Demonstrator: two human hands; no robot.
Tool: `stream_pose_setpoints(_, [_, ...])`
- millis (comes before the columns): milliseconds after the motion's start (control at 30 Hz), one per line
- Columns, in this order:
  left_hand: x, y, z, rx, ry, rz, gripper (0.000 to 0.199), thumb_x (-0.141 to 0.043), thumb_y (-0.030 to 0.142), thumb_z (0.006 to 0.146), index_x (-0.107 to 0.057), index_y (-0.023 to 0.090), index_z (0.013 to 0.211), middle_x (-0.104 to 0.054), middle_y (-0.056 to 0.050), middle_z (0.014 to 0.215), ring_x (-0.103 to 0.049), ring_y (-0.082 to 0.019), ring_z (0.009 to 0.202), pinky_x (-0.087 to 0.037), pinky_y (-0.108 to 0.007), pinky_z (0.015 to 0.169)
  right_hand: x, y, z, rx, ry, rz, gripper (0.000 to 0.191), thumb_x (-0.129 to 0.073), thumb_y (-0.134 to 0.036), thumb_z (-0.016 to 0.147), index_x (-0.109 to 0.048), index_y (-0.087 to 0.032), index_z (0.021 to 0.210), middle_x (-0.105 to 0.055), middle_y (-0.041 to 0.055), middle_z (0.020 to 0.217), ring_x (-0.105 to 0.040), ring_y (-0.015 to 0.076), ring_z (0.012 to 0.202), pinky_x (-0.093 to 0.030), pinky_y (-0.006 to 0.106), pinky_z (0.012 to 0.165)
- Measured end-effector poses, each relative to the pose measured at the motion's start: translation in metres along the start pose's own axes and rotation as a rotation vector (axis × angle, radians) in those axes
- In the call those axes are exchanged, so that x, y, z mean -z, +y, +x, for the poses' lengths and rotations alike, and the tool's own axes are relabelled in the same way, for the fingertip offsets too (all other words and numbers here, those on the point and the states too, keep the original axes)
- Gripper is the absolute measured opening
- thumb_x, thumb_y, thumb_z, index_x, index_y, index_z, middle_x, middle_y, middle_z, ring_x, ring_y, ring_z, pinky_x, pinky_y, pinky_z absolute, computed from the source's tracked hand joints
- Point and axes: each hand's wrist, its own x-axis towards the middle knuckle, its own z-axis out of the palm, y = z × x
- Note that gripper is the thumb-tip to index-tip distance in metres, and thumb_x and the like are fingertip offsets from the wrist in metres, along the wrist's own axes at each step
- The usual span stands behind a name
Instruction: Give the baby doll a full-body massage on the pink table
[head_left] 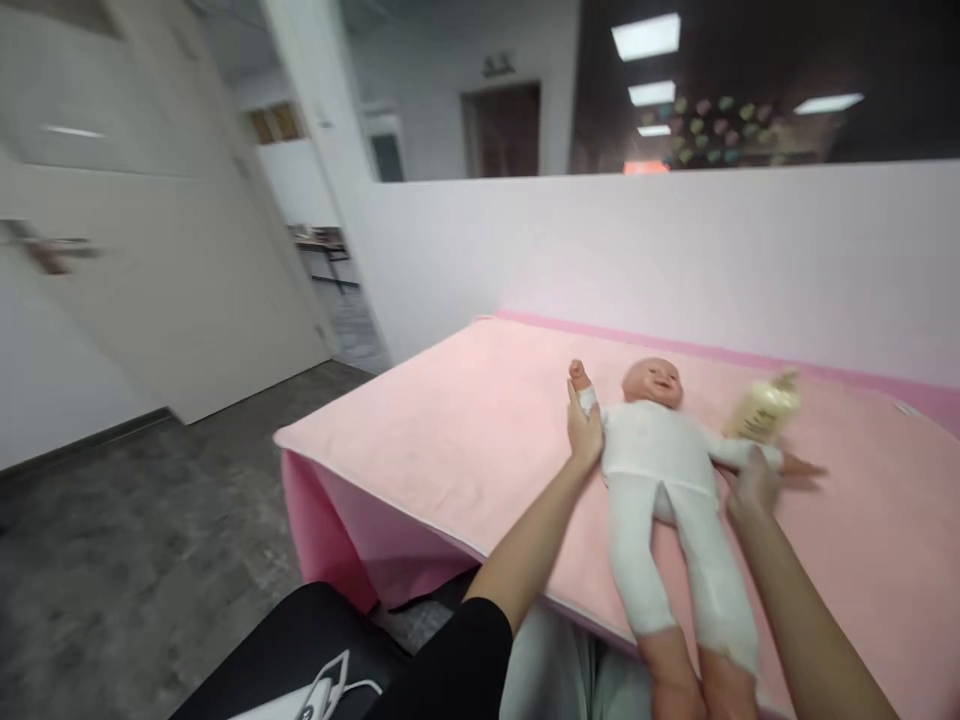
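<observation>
A baby doll [660,450] with a white cloth body lies on its back on a pink-covered table [450,430], its head toward the wall and its legs over the near edge. My left hand [583,425] is closed round the doll's arm on the left side of the view, near the wrist. On the other side, my right hand [754,485] grips the doll's other arm at the white sleeve; this hand is slightly blurred. Just beyond it lies a pale yellow bottle [763,408] with a pump top.
Behind the table runs a white wall [637,250] with a dark window above. At the left are a door [150,220] and grey floor [187,530]. A black seat [315,640] holding a white device with a cable [300,700] is at the lower left.
</observation>
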Motion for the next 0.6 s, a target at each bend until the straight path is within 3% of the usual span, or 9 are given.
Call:
stream_pose_setpoints(33, [0.0, 0.001, 0.0, -0.007, -0.034, 0.067, 0.069, -0.041, 0.029, 0.088, -0.01, 0.021, 0.149, -0.05, -0.011, 0.133, -0.053, -0.021, 0.117, -0.043, -0.034, 0.098, 0.001, 0.0, -0.006, -0.073, 0.157, -0.088, 0.079, -0.05, -0.051, 0.066, -0.035, -0.008, 0.131, -0.047, 0.021, 0.128, -0.048, 0.0332, 0.12, -0.046, 0.053, 0.093])
stream_pose_setpoints(67, [0.001, 0.003, 0.0, -0.017, -0.061, 0.135, 0.067, -0.042, 0.029, 0.087, -0.015, 0.021, 0.148, -0.051, -0.012, 0.129, -0.055, -0.022, 0.114, -0.044, -0.035, 0.096, -0.002, -0.001, -0.01, -0.075, 0.236, -0.166, 0.084, -0.057, -0.047, 0.063, -0.032, -0.01, 0.133, -0.046, 0.0203, 0.131, -0.046, 0.0319, 0.123, -0.043, 0.05, 0.098])
stream_pose_setpoints(133, [0.0, 0.004, 0.002, -0.065, -0.128, 0.241, 0.064, -0.044, 0.028, 0.086, -0.023, 0.023, 0.146, -0.048, -0.012, 0.128, -0.055, -0.022, 0.111, -0.045, -0.034, 0.094, -0.011, -0.005, -0.011, 0.02, 0.311, -0.301, 0.098, -0.064, -0.042, 0.059, -0.02, -0.008, 0.14, -0.031, 0.0226, 0.142, -0.034, 0.0305, 0.132, -0.033, 0.046, 0.107])
stream_pose_setpoints(233, [-0.002, 0.002, 0.005, -0.166, -0.174, 0.288, 0.062, -0.044, 0.019, 0.084, -0.03, 0.027, 0.144, -0.045, -0.01, 0.128, -0.052, -0.022, 0.113, -0.044, -0.034, 0.095, -0.021, -0.009, -0.006, 0.25, 0.242, -0.295, 0.096, -0.057, -0.032, 0.066, -0.005, -0.013, 0.145, -0.015, 0.0171, 0.151, -0.029, 0.0232, 0.136, -0.028, 0.042, 0.111])
stream_pose_setpoints(300, [-0.003, 0.001, 0.007, -0.209, -0.19, 0.282, 0.062, -0.045, 0.015, 0.082, -0.033, 0.029, 0.142, -0.043, -0.008, 0.128, -0.052, -0.022, 0.113, -0.044, -0.035, 0.096, -0.023, -0.009, -0.004, 0.304, 0.177, -0.281, 0.086, -0.05, -0.025, 0.071, -0.007, -0.015, 0.145, -0.023, 0.0143, 0.149, -0.033, 0.0205, 0.133, -0.03, 0.041, 0.109])
stream_pose_setpoints(467, [-0.004, -0.002, 0.009, -0.279, -0.229, 0.281, 0.063, -0.042, 0.006, 0.077, -0.044, 0.028, 0.136, -0.046, -0.008, 0.124, -0.047, -0.022, 0.12, -0.041, -0.035, 0.101, -0.02, -0.011, -0.007, 0.475, -0.034, -0.441, 0.069, -0.037, -0.01, 0.07, -0.039, -0.021, 0.138, -0.05, 0.0076, 0.127, -0.043, 0.019, 0.122, -0.034, 0.039, 0.106])
stream_pose_setpoints(600, [-0.005, -0.001, 0.009, -0.319, -0.249, 0.285, 0.065, -0.04, 0.001, 0.072, -0.052, 0.028, 0.131, -0.048, -0.007, 0.124, -0.046, -0.022, 0.121, -0.038, -0.037, 0.106, -0.019, -0.014, -0.008, 0.522, -0.113, -0.588, 0.064, -0.034, -0.003, 0.066, -0.059, -0.021, 0.122, -0.056, 0.0076, 0.104, -0.049, 0.0198, 0.102, -0.04, 0.039, 0.099])
